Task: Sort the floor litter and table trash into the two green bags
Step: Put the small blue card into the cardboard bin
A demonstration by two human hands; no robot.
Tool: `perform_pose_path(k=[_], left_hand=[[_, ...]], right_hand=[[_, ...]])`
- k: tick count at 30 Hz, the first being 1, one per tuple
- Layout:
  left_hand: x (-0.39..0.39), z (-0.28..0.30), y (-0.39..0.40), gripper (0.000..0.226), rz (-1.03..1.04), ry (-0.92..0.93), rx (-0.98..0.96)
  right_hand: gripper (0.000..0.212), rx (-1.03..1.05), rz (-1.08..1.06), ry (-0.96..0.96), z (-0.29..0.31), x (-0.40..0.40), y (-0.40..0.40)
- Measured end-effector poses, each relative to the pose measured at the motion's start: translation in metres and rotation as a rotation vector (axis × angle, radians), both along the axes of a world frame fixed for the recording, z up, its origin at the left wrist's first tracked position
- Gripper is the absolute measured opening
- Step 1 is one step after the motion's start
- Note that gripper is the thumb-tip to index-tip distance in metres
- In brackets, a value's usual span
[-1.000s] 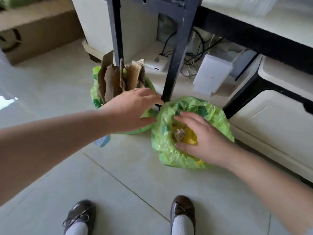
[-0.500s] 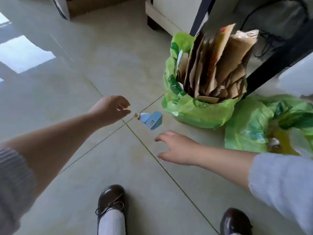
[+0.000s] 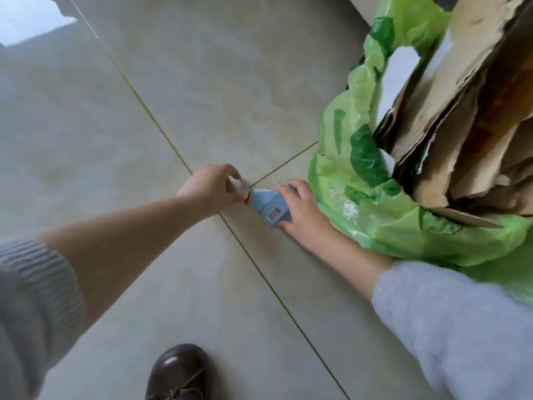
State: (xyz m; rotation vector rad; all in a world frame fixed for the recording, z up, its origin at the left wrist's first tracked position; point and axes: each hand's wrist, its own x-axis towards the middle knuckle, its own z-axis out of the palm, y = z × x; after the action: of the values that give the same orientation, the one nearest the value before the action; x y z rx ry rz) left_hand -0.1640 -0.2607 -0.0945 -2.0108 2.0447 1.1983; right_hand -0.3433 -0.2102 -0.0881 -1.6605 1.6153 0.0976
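A small blue carton (image 3: 269,206) with a barcode on its side lies on the tiled floor (image 3: 150,90), right where two grout lines cross, and it serves as the fixed point of the scene. The right hand (image 3: 301,210) wraps around the carton's far and lower side, fingers curled over its top edge and thumb under its bottom corner, so the hand is closed on the carton. The left hand (image 3: 215,186) sits just to the left of the carton, its fingertips pinched together on the pale cap (image 3: 243,188) at the carton's spout end. Immediately to the right of the carton, touching the back of the right hand, stands a green bag (image 3: 360,174), its plastic crumpled and printed with darker green patches. Torn brown cardboard pieces (image 3: 461,116) stand upright inside that bag and rise well above its rim. Below the carton, toward the bottom edge, the toe of a dark brown shoe (image 3: 178,370) rests on the floor. Both forearms are bare, with grey knitted sleeves (image 3: 450,321) pushed up.
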Motion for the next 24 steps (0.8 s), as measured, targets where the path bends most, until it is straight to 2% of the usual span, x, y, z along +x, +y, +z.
perform_pose_path(k=[3, 8, 9, 12, 13, 17, 21, 24], left_hand=[[-0.003, 0.0, -0.002, 0.025, -0.042, -0.051, -0.001], [-0.004, -0.002, 0.011, 0.013, -0.131, -0.048, -0.012], [-0.005, 0.001, 0.016, 0.016, -0.116, 0.003, -0.004], [-0.008, 0.02, 0.031, 0.047, -0.047, 0.233, 0.006], [-0.009, 0.027, 0.036, 0.05, -0.048, 0.269, -0.003], [-0.009, 0.06, 0.055, 0.016, -0.11, 0.231, -0.105], [-0.006, 0.098, 0.071, 0.01, -0.129, 0.258, -0.204], [-0.011, 0.132, 0.086, 0.01, -0.086, 0.361, -0.242]], right_hand=[[0.063, -0.107, 0.037, 0.11, -0.008, 0.0, -0.004], [0.046, -0.083, 0.074, 0.15, 0.001, 0.003, -0.006], [0.042, -0.093, 0.055, 0.128, 0.005, 0.003, -0.004], [0.028, -0.126, 0.047, 0.048, 0.02, 0.005, 0.008], [0.025, -0.166, 0.067, 0.045, 0.025, 0.006, 0.014], [0.022, -0.272, 0.106, 0.085, 0.043, 0.005, 0.038], [0.016, -0.192, -0.013, -0.047, 0.089, 0.001, 0.063], [0.011, -0.137, -0.032, -0.137, 0.132, -0.014, 0.093]])
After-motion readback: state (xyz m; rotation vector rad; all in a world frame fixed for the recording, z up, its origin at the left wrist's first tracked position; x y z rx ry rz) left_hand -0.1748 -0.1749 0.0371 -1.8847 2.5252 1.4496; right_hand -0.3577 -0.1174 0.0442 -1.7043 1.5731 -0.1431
